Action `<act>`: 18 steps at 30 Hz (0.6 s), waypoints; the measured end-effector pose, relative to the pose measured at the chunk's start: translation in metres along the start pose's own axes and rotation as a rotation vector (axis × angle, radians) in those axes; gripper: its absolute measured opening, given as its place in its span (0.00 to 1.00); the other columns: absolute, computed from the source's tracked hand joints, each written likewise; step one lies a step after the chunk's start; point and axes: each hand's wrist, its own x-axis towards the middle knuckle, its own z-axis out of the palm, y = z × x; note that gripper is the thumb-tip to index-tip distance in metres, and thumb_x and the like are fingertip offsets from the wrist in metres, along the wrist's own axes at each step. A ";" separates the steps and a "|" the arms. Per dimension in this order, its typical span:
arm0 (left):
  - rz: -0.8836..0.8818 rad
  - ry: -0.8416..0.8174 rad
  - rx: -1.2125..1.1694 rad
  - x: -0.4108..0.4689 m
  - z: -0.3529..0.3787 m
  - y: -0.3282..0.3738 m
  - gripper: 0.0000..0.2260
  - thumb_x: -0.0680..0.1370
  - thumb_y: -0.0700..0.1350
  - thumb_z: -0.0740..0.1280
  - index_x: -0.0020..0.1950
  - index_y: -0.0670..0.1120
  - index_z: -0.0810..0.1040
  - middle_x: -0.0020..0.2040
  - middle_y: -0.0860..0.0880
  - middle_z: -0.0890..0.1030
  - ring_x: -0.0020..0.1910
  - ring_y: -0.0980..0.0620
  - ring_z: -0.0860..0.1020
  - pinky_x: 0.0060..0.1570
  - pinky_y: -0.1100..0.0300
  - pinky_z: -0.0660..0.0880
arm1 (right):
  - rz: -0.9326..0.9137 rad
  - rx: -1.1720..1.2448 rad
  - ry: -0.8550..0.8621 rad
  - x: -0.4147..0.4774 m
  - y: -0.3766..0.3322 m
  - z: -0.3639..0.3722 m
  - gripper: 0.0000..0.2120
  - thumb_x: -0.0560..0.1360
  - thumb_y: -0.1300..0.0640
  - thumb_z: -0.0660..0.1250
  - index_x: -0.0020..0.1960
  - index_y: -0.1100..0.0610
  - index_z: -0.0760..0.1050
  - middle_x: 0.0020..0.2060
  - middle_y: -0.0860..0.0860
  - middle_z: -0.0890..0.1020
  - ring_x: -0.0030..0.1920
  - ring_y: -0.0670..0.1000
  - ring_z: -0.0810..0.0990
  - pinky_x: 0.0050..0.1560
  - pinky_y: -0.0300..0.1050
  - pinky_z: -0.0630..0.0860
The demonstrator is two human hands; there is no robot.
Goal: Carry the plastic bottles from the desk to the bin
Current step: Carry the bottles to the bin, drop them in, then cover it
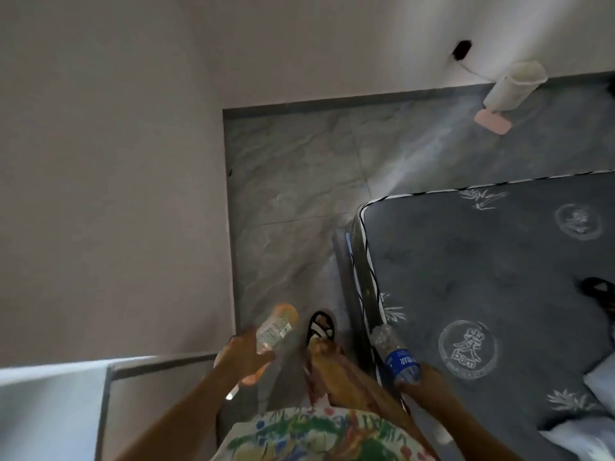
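My left hand (pixel 241 356) grips an orange plastic bottle (pixel 278 324) with a white label, held low above the floor near the wall. My right hand (pixel 421 377) grips a clear crushed bottle with a blue label (pixel 396 352), beside the mattress corner. A white bin (pixel 514 89) stands far ahead at the top right, against the wall, its open mouth tilted toward me. Both bottles point forward.
A dark patterned mattress (pixel 482 277) fills the right side. Grey marbled floor (pixel 289 194) runs ahead between it and the white wall (pixel 116 161). A pink flat object (pixel 492 123) lies by the bin. My sandalled foot (pixel 321 326) steps forward. A black sandal (pixel 599 289) sits on the mattress.
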 end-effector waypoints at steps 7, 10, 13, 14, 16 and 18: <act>-0.117 0.011 0.003 0.064 -0.062 0.021 0.29 0.69 0.56 0.72 0.63 0.43 0.70 0.59 0.41 0.80 0.57 0.42 0.79 0.53 0.53 0.77 | -0.089 -0.009 -0.055 0.070 -0.118 -0.065 0.18 0.67 0.53 0.72 0.52 0.61 0.76 0.48 0.58 0.83 0.46 0.55 0.81 0.48 0.45 0.75; -0.151 0.023 -0.006 0.089 -0.086 0.027 0.29 0.69 0.57 0.72 0.63 0.43 0.69 0.59 0.42 0.80 0.56 0.43 0.79 0.54 0.53 0.77 | -0.117 -0.040 -0.079 0.094 -0.175 -0.083 0.21 0.67 0.48 0.71 0.55 0.59 0.75 0.49 0.56 0.82 0.49 0.56 0.81 0.51 0.46 0.76; -0.175 0.008 -0.003 0.121 -0.112 0.028 0.29 0.69 0.59 0.72 0.62 0.44 0.70 0.57 0.43 0.80 0.55 0.43 0.80 0.51 0.55 0.76 | -0.182 -0.061 -0.076 0.121 -0.228 -0.098 0.22 0.65 0.46 0.69 0.52 0.59 0.76 0.47 0.57 0.83 0.47 0.56 0.82 0.49 0.48 0.79; -0.176 -0.005 0.008 0.133 -0.121 0.028 0.29 0.69 0.60 0.71 0.61 0.44 0.70 0.57 0.43 0.80 0.54 0.43 0.80 0.51 0.55 0.76 | -0.195 -0.057 -0.071 0.130 -0.245 -0.103 0.22 0.63 0.46 0.69 0.52 0.59 0.76 0.46 0.57 0.83 0.45 0.55 0.82 0.46 0.47 0.79; -0.180 -0.036 0.019 0.160 -0.141 0.030 0.28 0.69 0.60 0.71 0.61 0.43 0.70 0.57 0.43 0.80 0.54 0.44 0.80 0.51 0.55 0.76 | -0.197 -0.047 -0.065 0.148 -0.280 -0.114 0.23 0.62 0.45 0.68 0.53 0.57 0.74 0.46 0.55 0.82 0.44 0.53 0.81 0.41 0.44 0.76; -0.187 -0.056 -0.002 0.191 -0.167 0.034 0.27 0.69 0.59 0.71 0.59 0.44 0.70 0.56 0.43 0.80 0.54 0.43 0.80 0.50 0.55 0.75 | -0.194 -0.047 -0.040 0.169 -0.313 -0.125 0.24 0.63 0.44 0.69 0.54 0.55 0.73 0.48 0.54 0.81 0.45 0.53 0.80 0.42 0.43 0.73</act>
